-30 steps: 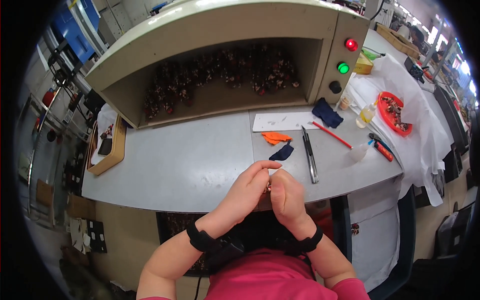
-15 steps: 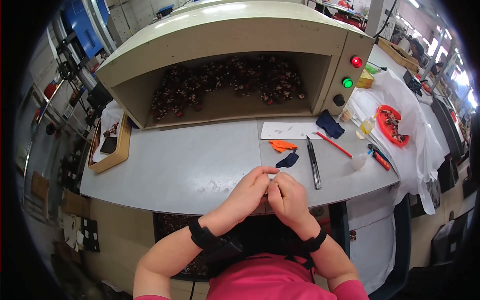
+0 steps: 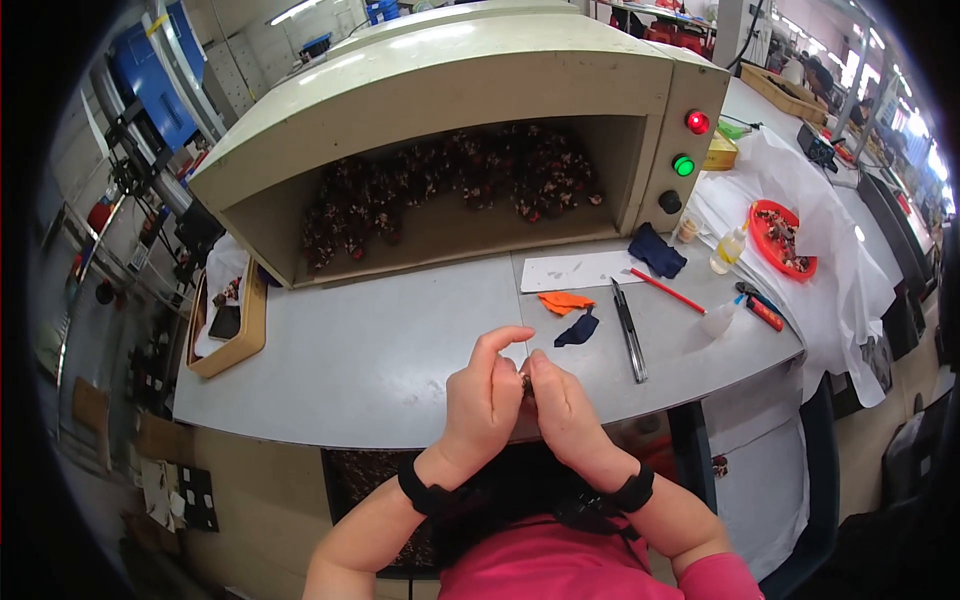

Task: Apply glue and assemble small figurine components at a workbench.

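My left hand (image 3: pixel 482 398) and my right hand (image 3: pixel 564 408) meet over the near edge of the grey table (image 3: pixel 390 370). Pinched between their fingertips is a small dark piece (image 3: pixel 527 385), mostly covered, so its kind cannot be made out. The left index finger is raised and bent over it, while the other left fingers curl inward. My right thumb points up beside the piece. Just beyond the hands lie a dark blue cloth scrap (image 3: pixel 577 328) and an orange cloth scrap (image 3: pixel 566 302). A black pen-like tool (image 3: pixel 629 332) rests to their right.
A beige box-shaped machine (image 3: pixel 440 105) holds heaped dark red-and-white pieces (image 3: pixel 450 180). On the right are a red pencil (image 3: pixel 668 291), dropper bottle (image 3: pixel 729 250), pliers (image 3: pixel 763 308) and red bowl (image 3: pixel 757 240). A tan tray (image 3: pixel 257 325) stands left.
The view has tilted slightly. My hands have shifted a little left and nearer, my left index finger has lifted, and the dark piece shows between the fingertips.
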A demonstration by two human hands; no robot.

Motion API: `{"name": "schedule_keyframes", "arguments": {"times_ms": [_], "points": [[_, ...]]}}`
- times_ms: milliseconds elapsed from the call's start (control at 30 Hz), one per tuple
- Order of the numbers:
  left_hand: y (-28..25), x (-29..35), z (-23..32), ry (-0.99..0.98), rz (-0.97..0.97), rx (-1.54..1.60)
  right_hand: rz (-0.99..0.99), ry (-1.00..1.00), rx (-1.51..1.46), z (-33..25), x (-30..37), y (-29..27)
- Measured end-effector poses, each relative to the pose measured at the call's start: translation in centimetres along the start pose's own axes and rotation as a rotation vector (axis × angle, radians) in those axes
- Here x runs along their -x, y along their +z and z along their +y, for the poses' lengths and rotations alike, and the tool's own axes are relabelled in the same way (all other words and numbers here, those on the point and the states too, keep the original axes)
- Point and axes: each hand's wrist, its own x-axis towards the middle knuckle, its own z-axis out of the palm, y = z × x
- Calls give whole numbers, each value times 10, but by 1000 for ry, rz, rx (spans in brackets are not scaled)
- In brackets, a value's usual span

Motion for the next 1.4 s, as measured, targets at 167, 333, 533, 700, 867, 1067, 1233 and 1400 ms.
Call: {"name": "schedule_keyframes", "arguments": {"times_ms": [167,333,533,700,867,1067,1233,1400], "points": [[-13,6,1,64,3,-58,-77,78,-170,1,1,7],[-22,9,-1,252,3,-172,-174,358,-515,-4,7,13],[-21,17,13,-75,-62,-76,-130,-104,221,-10,5,-1],[-21,19,11,496,-52,-609,-229,49,40,-1,-2,-9],[-23,16,5,566,-25,-710,-248,460,-238,-12,-2,0],[-21,12,6,505,-53,-779,-225,544,-318,-3,-6,4],[-7,13,4,153,36,-450,-50,173,-100,20,-13,11],[-2,10,-7,-189,29,35,42,-180,399,19,-19,3]]}}
